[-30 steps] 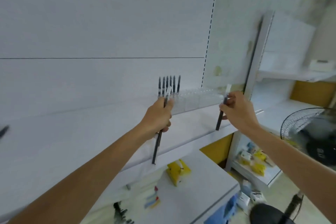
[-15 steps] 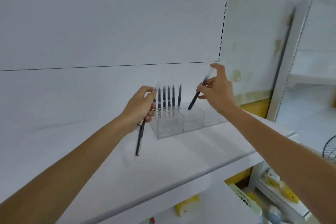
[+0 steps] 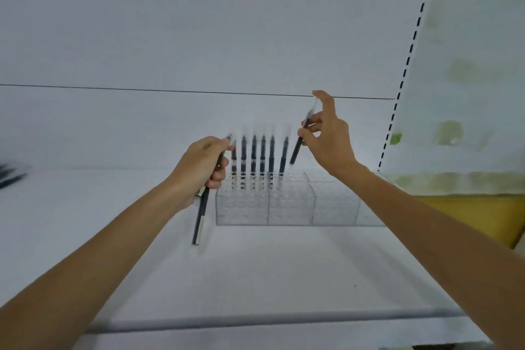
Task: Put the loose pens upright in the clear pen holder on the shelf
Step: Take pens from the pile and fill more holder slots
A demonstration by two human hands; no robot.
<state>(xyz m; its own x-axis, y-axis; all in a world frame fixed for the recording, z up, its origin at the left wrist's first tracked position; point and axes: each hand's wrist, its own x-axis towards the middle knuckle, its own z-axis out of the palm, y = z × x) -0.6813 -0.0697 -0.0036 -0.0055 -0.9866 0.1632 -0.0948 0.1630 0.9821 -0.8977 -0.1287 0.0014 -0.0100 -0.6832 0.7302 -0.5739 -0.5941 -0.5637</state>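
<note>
Standing in the clear pen holder (image 3: 287, 202), six pens (image 3: 258, 160); each raised hand, left (image 3: 200, 167) and right (image 3: 329, 139), grips another.

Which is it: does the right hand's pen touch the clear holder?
Apart. Head view: the pen ends above the clear holder, with a visible gap.

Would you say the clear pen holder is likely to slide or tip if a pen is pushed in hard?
It would probably slide, not tip: the clear pen holder is low and wide, flat on the smooth white shelf. It looks like thin, light plastic, so a sideways nudge from the pen in the right hand may shift it.
</note>
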